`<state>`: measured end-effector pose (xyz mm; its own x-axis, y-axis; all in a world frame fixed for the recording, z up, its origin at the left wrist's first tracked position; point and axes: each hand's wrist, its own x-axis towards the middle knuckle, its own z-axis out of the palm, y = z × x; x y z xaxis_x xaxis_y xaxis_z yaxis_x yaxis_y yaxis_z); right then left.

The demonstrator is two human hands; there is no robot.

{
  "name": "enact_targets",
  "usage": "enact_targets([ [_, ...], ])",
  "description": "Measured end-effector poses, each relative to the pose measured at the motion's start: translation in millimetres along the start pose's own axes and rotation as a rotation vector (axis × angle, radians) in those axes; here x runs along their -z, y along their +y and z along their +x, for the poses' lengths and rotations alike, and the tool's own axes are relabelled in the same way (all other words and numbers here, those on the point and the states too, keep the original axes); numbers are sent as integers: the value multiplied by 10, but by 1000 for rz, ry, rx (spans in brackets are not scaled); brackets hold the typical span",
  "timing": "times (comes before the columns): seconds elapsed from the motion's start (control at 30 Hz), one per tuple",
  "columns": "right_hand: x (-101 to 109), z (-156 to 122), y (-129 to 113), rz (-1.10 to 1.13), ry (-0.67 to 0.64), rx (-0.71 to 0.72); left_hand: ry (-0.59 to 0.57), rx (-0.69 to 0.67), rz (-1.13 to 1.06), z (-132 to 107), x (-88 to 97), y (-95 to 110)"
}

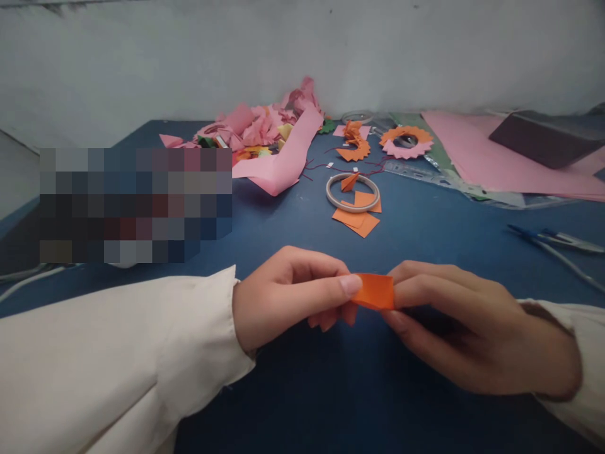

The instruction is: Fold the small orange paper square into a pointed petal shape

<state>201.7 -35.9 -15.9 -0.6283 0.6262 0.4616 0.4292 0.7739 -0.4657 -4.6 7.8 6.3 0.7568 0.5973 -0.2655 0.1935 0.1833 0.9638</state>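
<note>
A small folded piece of orange paper (375,291) is held between both hands low over the blue table (302,391). My left hand (288,296) pinches its left edge between thumb and fingers. My right hand (467,328) pinches its right edge, fingers curled beneath. Both arms wear white sleeves. Further back lie several orange paper pieces (357,221) beside a roll of tape (352,192), one folded orange piece resting inside the ring.
A heap of pink paper scraps (265,135) lies at the back centre. Spiky orange and pink paper rings (405,141) sit behind the tape. Pink sheets (510,157) and a dark box (548,135) occupy the back right. Scissors (553,239) lie at right.
</note>
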Motion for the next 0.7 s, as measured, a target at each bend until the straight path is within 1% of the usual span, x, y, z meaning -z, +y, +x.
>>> enact_targets([
  [0.07, -6, -13, -8, -84, 5, 31, 27, -9, 19, -6, -15, 11],
  [0.17, -17, -25, -11, -226, 69, 68, 100, -28, 68, -13, -54, 28],
  [0.23, -22, -24, 1, -275, 87, 77, 126, -24, 94, -13, -77, 31],
  [0.37, -22, -15, 41, -263, 16, 142, 108, 19, 122, -5, -82, 11],
  [0.5, -16, -35, 50, -272, -9, 197, 94, 50, 154, 3, -61, -9],
  [0.57, -11, -51, 43, -225, -3, 155, 96, 59, 183, 2, -62, -18],
  [0.63, -8, -55, 35, -144, 26, 52, 84, 40, 252, 0, -74, -29],
  [0.7, -8, -39, 27, -66, 33, -59, 72, -10, 352, -2, -91, -41],
])
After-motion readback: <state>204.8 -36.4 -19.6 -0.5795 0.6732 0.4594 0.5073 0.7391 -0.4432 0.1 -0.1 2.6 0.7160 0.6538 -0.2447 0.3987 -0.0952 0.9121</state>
